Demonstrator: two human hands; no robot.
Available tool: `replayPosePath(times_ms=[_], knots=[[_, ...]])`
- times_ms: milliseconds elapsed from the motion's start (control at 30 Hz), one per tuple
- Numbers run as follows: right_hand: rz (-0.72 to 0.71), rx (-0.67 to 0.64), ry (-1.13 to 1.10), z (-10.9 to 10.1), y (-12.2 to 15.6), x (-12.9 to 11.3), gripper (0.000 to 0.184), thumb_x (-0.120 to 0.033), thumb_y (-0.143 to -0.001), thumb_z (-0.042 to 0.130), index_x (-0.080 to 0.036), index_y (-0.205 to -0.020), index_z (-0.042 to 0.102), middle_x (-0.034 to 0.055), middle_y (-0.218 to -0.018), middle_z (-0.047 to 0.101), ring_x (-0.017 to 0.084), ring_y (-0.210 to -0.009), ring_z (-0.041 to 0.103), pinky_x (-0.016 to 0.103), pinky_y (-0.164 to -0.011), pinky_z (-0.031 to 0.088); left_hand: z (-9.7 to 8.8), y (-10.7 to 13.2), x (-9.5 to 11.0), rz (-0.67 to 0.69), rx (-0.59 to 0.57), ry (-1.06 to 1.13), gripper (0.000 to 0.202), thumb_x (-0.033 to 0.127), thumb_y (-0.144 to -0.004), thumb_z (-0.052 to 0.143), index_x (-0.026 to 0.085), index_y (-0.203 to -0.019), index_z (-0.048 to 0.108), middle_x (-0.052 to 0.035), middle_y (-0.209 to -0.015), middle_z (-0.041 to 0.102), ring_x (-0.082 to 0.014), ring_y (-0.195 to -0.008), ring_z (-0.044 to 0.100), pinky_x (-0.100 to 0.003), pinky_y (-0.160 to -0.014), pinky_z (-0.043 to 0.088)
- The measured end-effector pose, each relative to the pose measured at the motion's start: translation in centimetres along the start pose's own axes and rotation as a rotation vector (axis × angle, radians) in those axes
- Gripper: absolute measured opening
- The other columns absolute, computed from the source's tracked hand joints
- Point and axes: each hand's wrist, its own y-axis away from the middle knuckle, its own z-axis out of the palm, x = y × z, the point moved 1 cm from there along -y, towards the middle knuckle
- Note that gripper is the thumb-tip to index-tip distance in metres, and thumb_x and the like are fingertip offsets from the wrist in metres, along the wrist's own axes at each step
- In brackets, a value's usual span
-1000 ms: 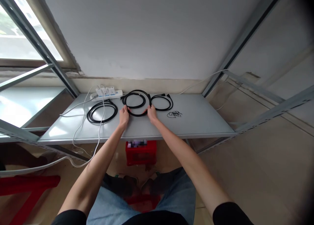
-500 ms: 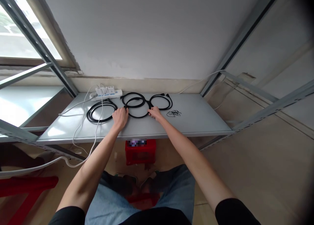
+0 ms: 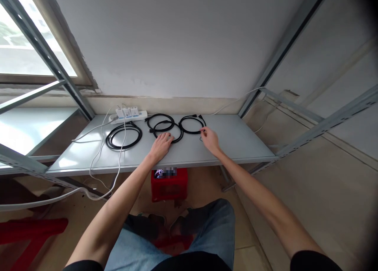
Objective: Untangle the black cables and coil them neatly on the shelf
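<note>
My left hand lies with its fingers stretched out at the front edge of a coiled black cable, touching it. Behind and partly under that ring is another black loop; whether the two are one cable I cannot tell. My right hand has its fingertips pinched together beside a right-hand black cable coil with plug ends at the back. It covers most of a small heap of thin black ties. What is between its fingertips is hidden. Another black cable coil lies at the left.
Everything lies on a grey metal shelf against the wall. A white power strip stands at the back left, and white cords hang over the front edge. Below is a red stool. Metal uprights frame both sides.
My left hand has let go of the middle coil's left side, moved right and flattened out. The right hand has left that coil and moved right, over the thin black ties.
</note>
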Motion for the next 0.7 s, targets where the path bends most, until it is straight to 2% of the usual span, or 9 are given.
replayPosePath(times_ms=[100, 167, 233, 367, 467, 567, 700], knots=[[0.045, 0.213, 0.087, -2.4, 0.3, 3.9, 0.03, -0.02, -0.097, 0.045, -0.019, -0.111, 0.072, 0.0065, -0.078, 0.068, 0.025, -0.074, 0.062, 0.036, -0.078, 0.046, 0.5, -0.7, 0.6, -0.001, -0.043, 0.067, 0.036, 0.019, -0.106, 0.045, 0.019, -0.135, 0.066, -0.0171, -0.133, 0.065, -0.0324, -0.123, 0.061, -0.047, -0.106, 0.049], [0.051, 0.302, 0.079, -2.7, 0.2, 6.1, 0.031, -0.02, -0.095, 0.044, -0.018, -0.112, 0.07, 0.0105, -0.09, 0.071, 0.027, -0.086, 0.064, 0.039, -0.086, 0.049, 0.9, -1.1, 0.9, -0.041, -0.039, 0.083, 0.03, 0.033, -0.109, 0.048, 0.018, -0.128, 0.066, -0.0168, -0.126, 0.067, -0.0337, -0.119, 0.061, -0.047, -0.102, 0.05], [0.051, 0.345, 0.044, -2.4, 0.0, 7.9, 0.03, -0.022, -0.094, 0.044, -0.017, -0.112, 0.067, 0.0131, -0.099, 0.071, 0.028, -0.095, 0.064, 0.041, -0.094, 0.05, 1.3, -1.3, 1.0, -0.085, -0.021, 0.093, 0.027, 0.036, -0.11, 0.049, 0.019, -0.12, 0.066, -0.0168, -0.122, 0.068, -0.0345, -0.117, 0.061, -0.047, -0.099, 0.049], [0.132, 0.339, -0.047, -1.5, -0.6, 10.3, 0.031, -0.022, -0.096, 0.039, -0.016, -0.11, 0.066, 0.0165, -0.11, 0.072, 0.027, -0.103, 0.065, 0.042, -0.101, 0.05, 1.8, -1.3, 1.0, -0.108, 0.005, 0.078, 0.022, 0.028, -0.111, 0.043, 0.02, -0.108, 0.064, -0.0174, -0.114, 0.07, -0.0349, -0.111, 0.062, -0.046, -0.094, 0.047], [0.16, 0.297, -0.072, -1.2, -0.8, 11.1, 0.032, -0.021, -0.096, 0.039, -0.016, -0.105, 0.07, 0.0169, -0.113, 0.072, 0.027, -0.104, 0.066, 0.043, -0.103, 0.05, 1.8, -1.3, 1.0, -0.132, -0.002, 0.083, 0.027, 0.025, -0.112, 0.038, 0.019, -0.109, 0.064, -0.0178, -0.104, 0.073, -0.035, -0.105, 0.067, -0.045, -0.09, 0.045], [0.12, 0.256, -0.096, -1.1, -0.7, 11.2, 0.024, -0.029, -0.096, 0.052, -0.016, -0.101, 0.072, 0.0155, -0.108, 0.073, 0.026, -0.098, 0.066, 0.043, -0.1, 0.051, 1.9, -1.3, 1.0, -0.175, -0.046, 0.111, 0.031, 0.025, -0.113, 0.033, 0.017, -0.114, 0.063, -0.0177, -0.095, 0.076, -0.0345, -0.096, 0.072, -0.045, -0.088, 0.043], [0.117, 0.28, -0.164, -1.3, -0.3, 10.9, 0.022, -0.04, -0.089, 0.07, -0.018, -0.092, 0.07, 0.012, -0.095, 0.074, 0.024, -0.086, 0.064, 0.039, -0.089, 0.053, 1.9, -1.4, 1.0, -0.184, -0.062, 0.135, 0.031, 0.026, -0.114, 0.034, 0.017, -0.116, 0.063, -0.0193, -0.101, 0.08, -0.0348, -0.098, 0.075, -0.044, -0.089, 0.042]])
